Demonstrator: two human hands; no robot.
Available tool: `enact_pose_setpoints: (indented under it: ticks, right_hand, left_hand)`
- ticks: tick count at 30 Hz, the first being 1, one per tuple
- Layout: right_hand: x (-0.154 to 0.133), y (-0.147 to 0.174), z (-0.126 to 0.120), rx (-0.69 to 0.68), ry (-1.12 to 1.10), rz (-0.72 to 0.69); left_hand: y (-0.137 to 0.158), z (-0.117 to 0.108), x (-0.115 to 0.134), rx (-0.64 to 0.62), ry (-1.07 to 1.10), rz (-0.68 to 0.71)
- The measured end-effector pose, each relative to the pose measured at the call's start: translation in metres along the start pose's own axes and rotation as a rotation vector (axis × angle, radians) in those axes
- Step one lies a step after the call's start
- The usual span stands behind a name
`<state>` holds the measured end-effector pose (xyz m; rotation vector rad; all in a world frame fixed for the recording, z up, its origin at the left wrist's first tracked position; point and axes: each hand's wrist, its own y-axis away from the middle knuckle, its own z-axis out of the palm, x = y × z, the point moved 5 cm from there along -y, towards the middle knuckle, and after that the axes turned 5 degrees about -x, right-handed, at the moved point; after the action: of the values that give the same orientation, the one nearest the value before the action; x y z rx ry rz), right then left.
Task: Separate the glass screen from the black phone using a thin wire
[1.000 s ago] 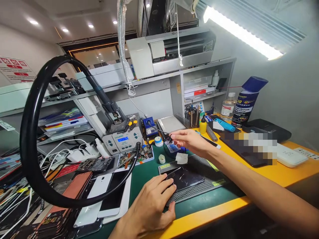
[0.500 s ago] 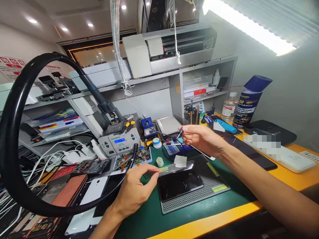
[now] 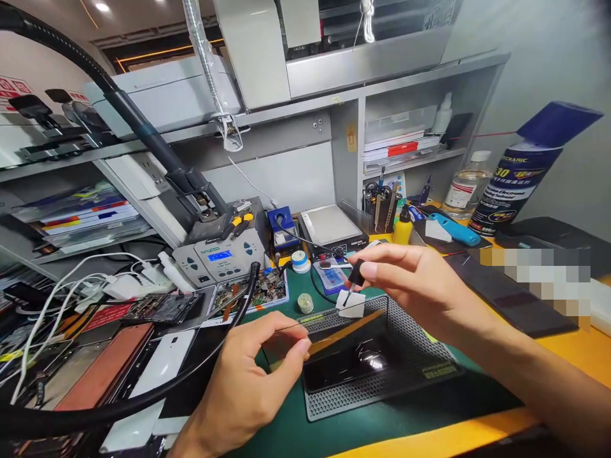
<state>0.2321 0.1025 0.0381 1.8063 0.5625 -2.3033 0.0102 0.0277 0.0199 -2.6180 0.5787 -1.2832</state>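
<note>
My left hand (image 3: 260, 375) pinches the left edge of a thin glass screen protector (image 3: 347, 332) with a dark rim, between thumb and fingertips. It is tilted above a black phone (image 3: 334, 372), which lies face up on a grey perforated mat (image 3: 329, 407). My right hand (image 3: 405, 280) grips a small black-capped applicator brush (image 3: 357, 273) between thumb and fingers. The brush points down, its dark tip over a white square pad (image 3: 354, 310) behind the protector; whether it touches anything I cannot tell. The protector's far right corner sits below my right hand.
Behind the mat stand a small round jar (image 3: 305, 303) and a white-and-blue tub (image 3: 300, 261). A tray of circuit parts (image 3: 272, 289) and a soldering station (image 3: 222, 254) are at left, with a black hose (image 3: 251, 292). A spray can (image 3: 510, 184) stands at right.
The view has moved closer and lower. My right hand has come down with the brush, toward the white pad. The protector in my left hand now shows an orange reflection.
</note>
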Motion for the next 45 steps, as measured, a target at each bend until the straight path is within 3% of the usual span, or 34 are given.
enact_pose_setpoints:
  ticks: [9,17,35,45]
  right_hand:
    - [-0.006,0.01,0.013,-0.012,0.166,-0.063]
    - [-0.015,0.014,0.018,0.037,0.34,-0.133]
    - [-0.02,0.021,0.019,0.004,0.534,-0.232]
    - [-0.021,0.022,0.025,-0.046,0.51,-0.273]
  left_hand:
    - [0.009,-0.004,0.018,0.092,-0.268,0.255]
    - [0.013,-0.004,0.019,0.101,-0.34,0.265]
    - [0.013,-0.006,0.021,0.102,-0.335,0.296]
    - [0.013,-0.006,0.023,0.102,-0.323,0.289]
